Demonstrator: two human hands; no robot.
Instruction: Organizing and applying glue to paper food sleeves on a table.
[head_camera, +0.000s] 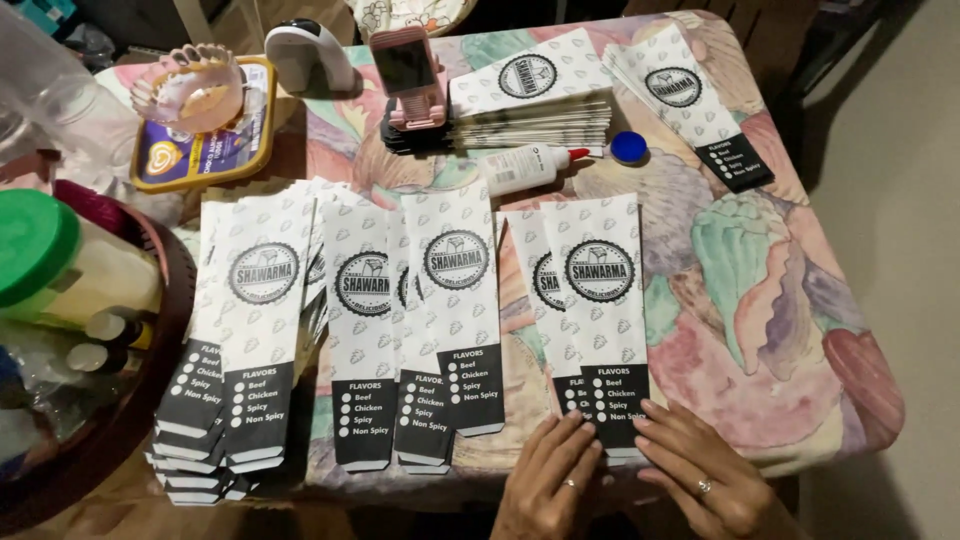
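Both my hands rest flat at the table's near edge on the black bottom end of a small stack of long white paper sleeves (598, 300) with a round black emblem. My left hand (548, 480) presses the stack's lower left corner, fingers spread. My right hand (700, 478), with a ring on one finger, presses its lower right corner. More such sleeves lie in overlapping rows to the left (452, 300), (262, 330).
A white glue bottle (525, 166) lies with its blue cap (628, 147) beside it. Behind are further sleeve stacks (530, 95), (690, 105), a pink phone on a stand (408, 75), a yellow tray (205, 150) and a green-lidded jar (40, 250) in a basket at left. A floral tablecloth (760, 300) covers the table.
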